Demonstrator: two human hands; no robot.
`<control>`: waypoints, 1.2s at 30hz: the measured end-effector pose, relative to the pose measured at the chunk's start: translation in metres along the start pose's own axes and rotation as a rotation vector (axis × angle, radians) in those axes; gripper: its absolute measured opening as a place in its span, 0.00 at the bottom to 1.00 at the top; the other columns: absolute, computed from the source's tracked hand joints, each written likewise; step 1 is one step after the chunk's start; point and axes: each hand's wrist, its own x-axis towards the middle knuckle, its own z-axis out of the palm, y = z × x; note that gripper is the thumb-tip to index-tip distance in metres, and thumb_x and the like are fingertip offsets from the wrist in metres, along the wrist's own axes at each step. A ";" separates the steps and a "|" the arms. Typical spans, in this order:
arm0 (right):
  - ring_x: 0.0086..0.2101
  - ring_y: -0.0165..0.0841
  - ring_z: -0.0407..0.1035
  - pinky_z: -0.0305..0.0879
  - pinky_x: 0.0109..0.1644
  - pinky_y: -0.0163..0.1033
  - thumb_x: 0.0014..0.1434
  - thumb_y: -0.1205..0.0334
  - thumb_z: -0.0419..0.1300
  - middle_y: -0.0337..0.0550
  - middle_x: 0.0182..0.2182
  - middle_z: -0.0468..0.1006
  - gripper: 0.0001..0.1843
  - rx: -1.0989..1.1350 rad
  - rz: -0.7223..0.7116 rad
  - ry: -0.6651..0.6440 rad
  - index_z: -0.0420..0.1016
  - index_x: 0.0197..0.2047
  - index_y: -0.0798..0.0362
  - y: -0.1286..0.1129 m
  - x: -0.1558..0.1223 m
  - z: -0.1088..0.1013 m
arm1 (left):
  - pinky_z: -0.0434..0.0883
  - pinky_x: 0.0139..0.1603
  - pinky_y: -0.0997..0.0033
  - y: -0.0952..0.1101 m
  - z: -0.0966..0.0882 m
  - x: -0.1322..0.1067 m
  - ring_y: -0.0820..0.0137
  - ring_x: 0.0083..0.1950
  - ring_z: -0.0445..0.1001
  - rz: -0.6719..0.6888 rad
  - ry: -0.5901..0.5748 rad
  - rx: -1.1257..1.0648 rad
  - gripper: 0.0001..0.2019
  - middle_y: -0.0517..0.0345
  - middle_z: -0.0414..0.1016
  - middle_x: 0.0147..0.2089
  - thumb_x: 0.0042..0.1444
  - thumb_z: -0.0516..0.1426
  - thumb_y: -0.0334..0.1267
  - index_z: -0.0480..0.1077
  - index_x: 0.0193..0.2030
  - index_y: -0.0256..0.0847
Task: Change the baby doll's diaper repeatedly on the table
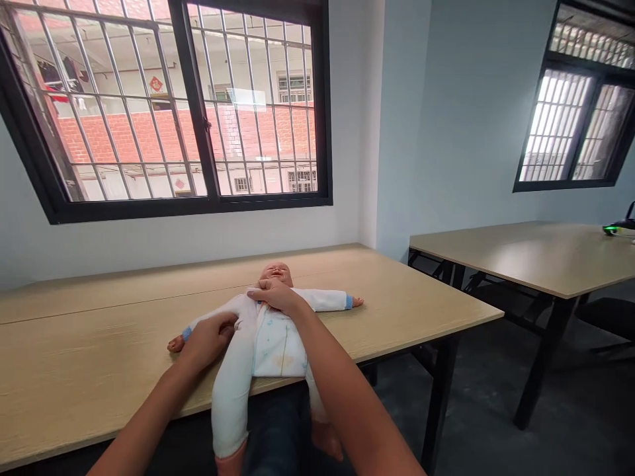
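A baby doll point(279, 270) lies on its back on the wooden table point(124, 357), arms spread wide and legs hanging over the front edge. It wears a white romper point(231, 377) with blue cuffs; the front is open over a printed white diaper point(280, 344). My left hand point(211, 338) is closed on the romper at the side of the doll's body, its fingertips partly hidden by cloth. Just below the doll's chin, my right hand point(274, 294) pinches the romper at the chest. My right forearm covers part of the diaper and one leg.
A barred window point(213, 205) is in the wall behind the table. To the right, past a gap of dark floor, stands a second table point(520, 258) with a black device showing a green light point(615, 229) on it. A dark chair point(608, 320) is beneath it.
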 end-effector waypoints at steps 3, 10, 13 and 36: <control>0.20 0.22 0.48 0.43 0.21 0.31 0.56 0.46 0.62 0.30 0.22 0.56 0.22 -0.006 -0.006 0.005 0.57 0.28 0.52 -0.004 -0.004 0.000 | 0.62 0.42 0.67 0.007 0.000 -0.006 0.61 0.40 0.71 0.004 0.095 0.112 0.07 0.52 0.76 0.35 0.46 0.53 0.35 0.73 0.26 0.42; 0.20 0.23 0.49 0.44 0.21 0.30 0.55 0.44 0.62 0.30 0.22 0.57 0.22 -0.024 -0.014 0.017 0.58 0.28 0.51 -0.002 -0.004 0.000 | 0.61 0.36 0.68 0.016 0.005 -0.012 0.60 0.35 0.75 -0.045 0.165 0.213 0.10 0.51 0.80 0.32 0.52 0.53 0.37 0.77 0.30 0.44; 0.20 0.23 0.50 0.45 0.22 0.30 0.55 0.43 0.61 0.30 0.22 0.59 0.22 -0.039 -0.018 0.016 0.59 0.28 0.52 0.001 -0.002 -0.001 | 0.63 0.36 0.68 0.015 0.011 -0.011 0.61 0.34 0.76 -0.051 0.173 0.209 0.12 0.52 0.81 0.33 0.54 0.52 0.39 0.77 0.33 0.44; 0.26 0.26 0.61 0.53 0.27 0.31 0.55 0.53 0.59 0.33 0.24 0.68 0.12 -0.524 -0.120 0.004 0.68 0.28 0.53 -0.031 0.029 0.045 | 0.71 0.39 0.67 -0.025 0.033 0.007 0.71 0.35 0.73 -0.005 0.158 0.086 0.09 0.59 0.75 0.35 0.62 0.56 0.40 0.70 0.35 0.37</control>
